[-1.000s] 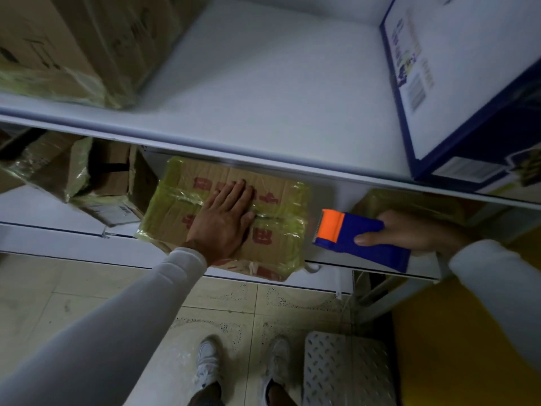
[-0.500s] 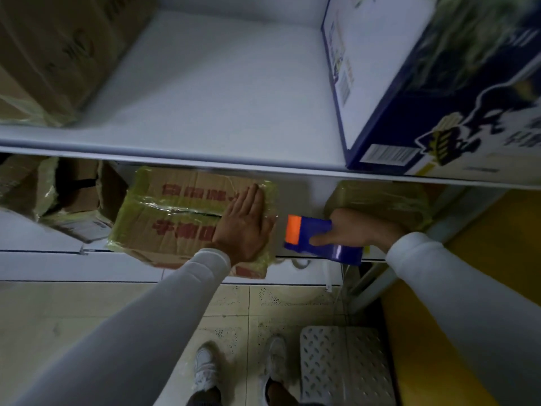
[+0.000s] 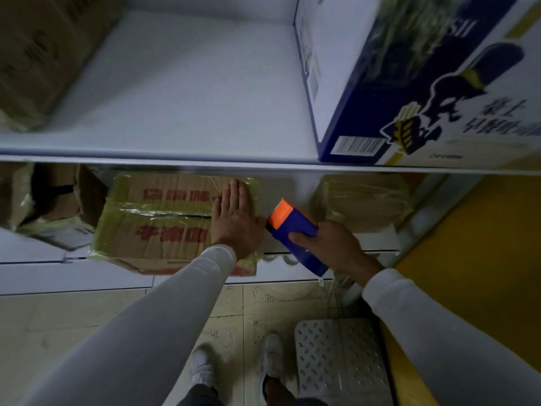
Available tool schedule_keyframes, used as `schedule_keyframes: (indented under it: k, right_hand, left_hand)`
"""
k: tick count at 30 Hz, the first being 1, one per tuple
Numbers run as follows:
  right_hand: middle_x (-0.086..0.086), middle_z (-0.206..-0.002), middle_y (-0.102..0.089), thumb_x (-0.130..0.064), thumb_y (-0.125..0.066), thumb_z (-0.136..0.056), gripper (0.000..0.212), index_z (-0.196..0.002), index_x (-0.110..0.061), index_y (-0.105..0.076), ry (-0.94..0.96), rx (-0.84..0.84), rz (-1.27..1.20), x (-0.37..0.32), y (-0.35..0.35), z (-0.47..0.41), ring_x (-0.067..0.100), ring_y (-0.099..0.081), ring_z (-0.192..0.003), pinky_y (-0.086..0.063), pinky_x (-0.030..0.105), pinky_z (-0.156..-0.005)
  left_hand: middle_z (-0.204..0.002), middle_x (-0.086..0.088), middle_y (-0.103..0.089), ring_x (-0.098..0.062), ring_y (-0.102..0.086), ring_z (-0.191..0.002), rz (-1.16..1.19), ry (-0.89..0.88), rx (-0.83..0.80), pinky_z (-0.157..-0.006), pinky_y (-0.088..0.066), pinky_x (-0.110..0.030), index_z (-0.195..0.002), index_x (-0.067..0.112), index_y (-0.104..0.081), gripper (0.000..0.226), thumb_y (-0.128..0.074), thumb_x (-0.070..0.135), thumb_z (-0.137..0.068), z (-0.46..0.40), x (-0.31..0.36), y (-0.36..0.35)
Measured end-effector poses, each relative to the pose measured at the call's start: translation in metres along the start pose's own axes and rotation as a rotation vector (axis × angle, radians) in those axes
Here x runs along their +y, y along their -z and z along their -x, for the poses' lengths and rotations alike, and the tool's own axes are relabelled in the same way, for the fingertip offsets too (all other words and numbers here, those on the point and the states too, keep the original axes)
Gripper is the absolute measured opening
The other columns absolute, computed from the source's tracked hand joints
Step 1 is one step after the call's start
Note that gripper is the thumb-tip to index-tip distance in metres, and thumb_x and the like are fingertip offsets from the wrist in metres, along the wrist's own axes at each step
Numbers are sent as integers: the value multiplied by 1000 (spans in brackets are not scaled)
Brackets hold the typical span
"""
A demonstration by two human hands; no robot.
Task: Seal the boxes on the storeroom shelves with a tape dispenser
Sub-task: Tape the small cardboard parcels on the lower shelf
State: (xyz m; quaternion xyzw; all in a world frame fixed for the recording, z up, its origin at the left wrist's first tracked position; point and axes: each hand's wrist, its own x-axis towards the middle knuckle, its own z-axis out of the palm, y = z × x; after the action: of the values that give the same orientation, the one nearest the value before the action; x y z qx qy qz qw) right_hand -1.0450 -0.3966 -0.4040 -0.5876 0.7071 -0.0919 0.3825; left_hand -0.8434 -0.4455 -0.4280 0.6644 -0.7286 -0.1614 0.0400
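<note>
Tape may wrinkle if my flat, straight-fingered left hand [image 3: 234, 219] slips on the tape-wrapped brown cardboard box [image 3: 164, 221] while my right hand [image 3: 330, 247], beside that box, grips the blue-and-orange plastic tape dispenser [image 3: 292, 232].

Dim, bluish light; blurred, distorted edges.

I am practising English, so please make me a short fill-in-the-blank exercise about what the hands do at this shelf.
1. The left hand lies flat on the ____ cardboard box.
2. The right hand grips the blue tape dispenser, whose tip is ____.
3. The blue and white carton stands on the ____ shelf.

Missing words: taped; orange; upper
</note>
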Motion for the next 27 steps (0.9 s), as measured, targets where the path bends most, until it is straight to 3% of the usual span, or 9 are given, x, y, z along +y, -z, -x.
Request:
schedule_keyframes:
  k: [4,7,13,15,20,23,27]
  right_hand:
    - [-2,-58,-58,-61,-63,-86,45,-68,-21,-54,-12,79,-87,1,-9,14,15,-58,-54,-41,25,-54]
    - [-4,-58,-60,-63,-63,-84,45,-68,-22,-56,-9,142,-152,-2,-12,26,13,-59,-53,-41,25,-53]
    - [-7,-61,-65,-64,-64,-83,43,-78,-22,-64,-45,277,-256,-27,-12,58,5,-62,-55,-39,18,-52]
    - [-7,-65,-68,-63,-65,-83,41,-78,-22,-64,-34,313,-296,-36,-16,74,4,-63,-57,-42,17,-53]
    - [-5,-66,-67,-56,-66,-86,36,-75,-22,-62,-60,337,-346,-56,-40,116,5,-63,-59,-42,16,-55]
    - [-3,-67,-67,-48,-69,-87,32,-69,-22,-60,-75,341,-410,-62,-59,136,15,-63,-63,-43,26,-60]
    - [3,-76,-72,-47,-72,-85,28,-75,-23,-62,-76,311,-509,-66,-80,159,23,-71,-75,-55,37,-71]
  left_hand:
    - [-161,-8,10,-23,10,-148,40,-4,16,-119,4,-39,-152,10,7,80,-30,53,-95,-1,-2,-1]
    - [-161,-6,-1,-22,1,-148,152,-41,48,-119,0,-37,-153,11,-8,82,-35,60,-93,-2,-8,5]
    - [-147,-13,-40,-32,-38,-134,381,-212,-58,-112,-29,-44,-144,10,-36,59,-43,45,-97,-1,-28,30]
    - [-142,-14,-47,-33,-44,-128,421,-261,-111,-109,-35,-41,-141,10,-40,53,-44,42,-98,0,-34,41]
    - [-136,-13,-54,-26,-48,-128,540,-470,-124,-106,-31,-23,-128,4,-57,37,-52,25,-98,5,-38,67]
    - [-123,-1,-62,-14,-56,-115,736,-466,-326,-94,-38,-18,-122,11,-63,29,-52,24,-98,17,-32,86]
    - [-109,-6,-67,-10,-60,-97,818,-428,-750,-87,-48,-21,-115,5,-65,24,-54,16,-96,37,-27,104]
